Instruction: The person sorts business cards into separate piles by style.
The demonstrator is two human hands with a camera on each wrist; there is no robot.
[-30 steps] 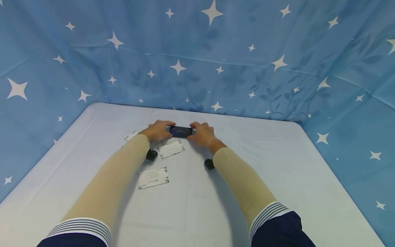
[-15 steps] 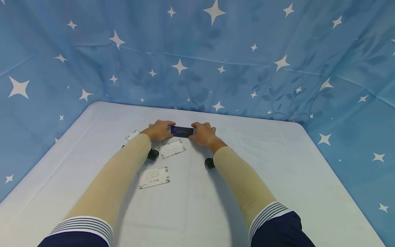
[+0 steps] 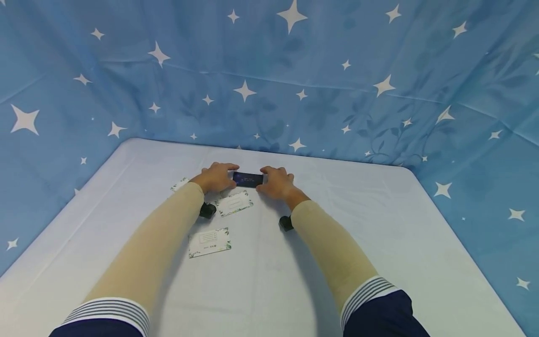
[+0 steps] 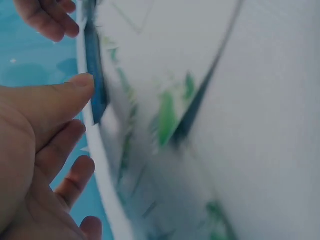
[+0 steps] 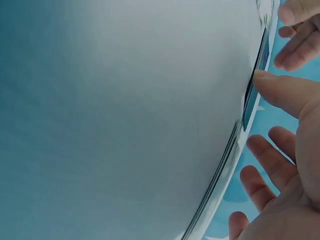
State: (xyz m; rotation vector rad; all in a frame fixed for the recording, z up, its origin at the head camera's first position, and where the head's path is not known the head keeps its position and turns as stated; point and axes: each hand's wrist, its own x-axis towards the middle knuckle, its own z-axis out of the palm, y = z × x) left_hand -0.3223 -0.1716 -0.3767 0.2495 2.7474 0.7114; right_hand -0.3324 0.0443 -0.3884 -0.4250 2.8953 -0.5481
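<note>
Far back on the white table lies a flat dark card (image 3: 248,180) with small pale print, its long side across the view. My left hand (image 3: 214,178) pinches its left end between thumb and fingers. At the opposite end, my right hand (image 3: 275,182) holds it the same way. Seen edge-on in the left wrist view, the dark card (image 4: 95,65) is thin, with the left thumb (image 4: 75,92) against its near side. In the right wrist view the right thumb (image 5: 277,90) presses on the near long edge.
Several white cards with green leaf borders lie around the left arm: a white card (image 3: 234,203) just below the dark one, a nearer white card (image 3: 209,242), and a partly hidden white card (image 3: 179,185) behind the left forearm. A blue star-patterned curtain (image 3: 269,117) hangs behind the table.
</note>
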